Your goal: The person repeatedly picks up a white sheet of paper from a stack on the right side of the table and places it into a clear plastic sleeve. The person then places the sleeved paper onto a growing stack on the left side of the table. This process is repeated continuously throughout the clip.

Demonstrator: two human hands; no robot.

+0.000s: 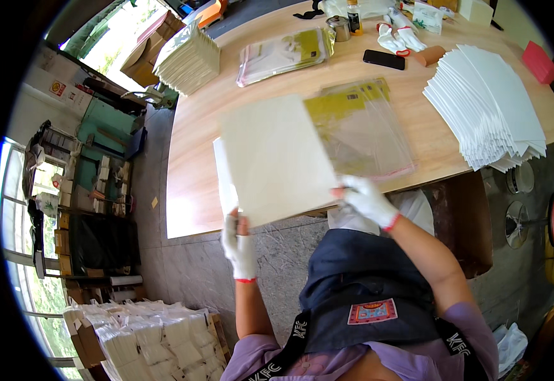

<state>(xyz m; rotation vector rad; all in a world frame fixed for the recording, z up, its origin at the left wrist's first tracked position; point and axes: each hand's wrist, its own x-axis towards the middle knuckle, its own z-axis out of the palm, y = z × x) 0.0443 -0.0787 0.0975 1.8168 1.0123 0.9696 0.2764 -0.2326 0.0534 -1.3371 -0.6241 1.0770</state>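
both my hands wear white gloves with red cuffs. my left hand (pixel 236 244) is closed on the lower left corner of a cream sheet (pixel 280 159), thumb on its face; my right hand (pixel 367 200) pinches the lower right corner, fingers nearly shut. the sheet is slightly blurred and reaches past the near edge of the wooden surface (pixel 188 197). a white sheet (pixel 222 168) shows behind its left side; i can't tell whether they touch. just right of the cream sheet lie clear bags (pixel 369 136) with yellow-green tops. farther right is a fanned white stack (pixel 486 105), with a black phone (pixel 383 60) beyond the bags.
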